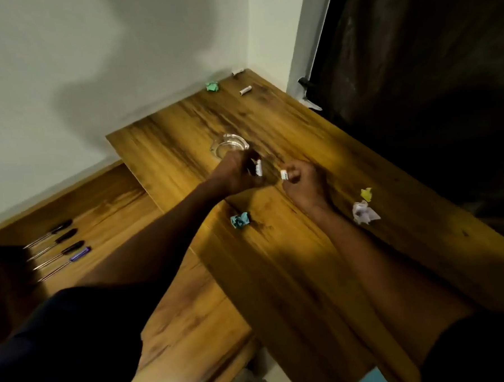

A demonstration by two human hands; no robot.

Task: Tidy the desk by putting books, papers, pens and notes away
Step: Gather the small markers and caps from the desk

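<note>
A: Surface?
B: Wood-grain desk [292, 261], set into a corner of the white wall [92, 67]. A dark curtain [413, 65] hung along its right edge. A lower wood shelf [99, 204] sat to the left, against the same wall.
A: Hands?
B: Both were over mid-desk, close but apart. The left hand [238, 174] was curled round a white piece [257, 167]. The right hand [303, 182] was fisted, pinching a white bit [284, 175] at the thumb side. Too blurred to tell what either was.
A: Notes?
B: Four crumpled wads, all on the desk. The green wad [212, 86] lay by the far wall and the blue wad [240, 220] lay between the forearms. The yellow wad [366, 194] and pale wad [364, 212] were side by side, right of the right forearm.
A: Else?
B: A glass dish [229, 145] sat just beyond the left hand, partly hidden by it. One white tube [245, 90] lay near the far corner and a second tube [237, 72] against the wall. Four screwdrivers [58, 247] lay in a row on the shelf, three black-handled and one purple.
</note>
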